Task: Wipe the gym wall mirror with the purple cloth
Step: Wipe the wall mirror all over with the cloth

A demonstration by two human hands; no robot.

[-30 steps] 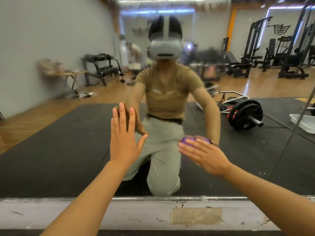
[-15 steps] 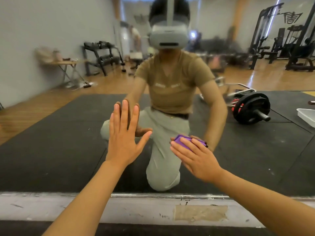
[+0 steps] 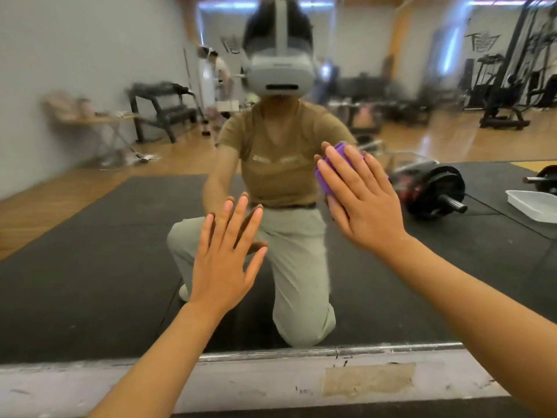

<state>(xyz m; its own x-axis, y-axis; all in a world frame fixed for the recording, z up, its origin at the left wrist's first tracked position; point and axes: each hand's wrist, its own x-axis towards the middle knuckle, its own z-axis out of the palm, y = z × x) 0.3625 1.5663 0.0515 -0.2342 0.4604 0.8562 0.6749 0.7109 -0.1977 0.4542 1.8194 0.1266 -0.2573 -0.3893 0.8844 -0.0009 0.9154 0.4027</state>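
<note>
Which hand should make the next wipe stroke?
Right. The right hand already presses the cloth flat on the mirror; the left hand lies bare on the glass, apparently bracing.

Reflected in the glass: black rubber floor mat (image 3: 90, 267) over wood flooring (image 3: 45, 200). Loaded barbell (image 3: 437, 188) lying on the mat at right, black plates with a red one beside them, sleeve end pointing toward the viewer. White plastic tray (image 3: 533, 205) just right of the barbell, on the mat. Second barbell end (image 3: 542, 176) at the far right edge. Dark dumbbell rack (image 3: 164, 111) against the grey wall at left, folding table (image 3: 102, 122) near it (items on top too blurred to identify). Cable machines (image 3: 506, 86) at far right. Below the glass: metal bottom trim (image 3: 301, 352), scuffed white baseboard (image 3: 211, 384) with a strip of tan tape (image 3: 369, 380).
</note>
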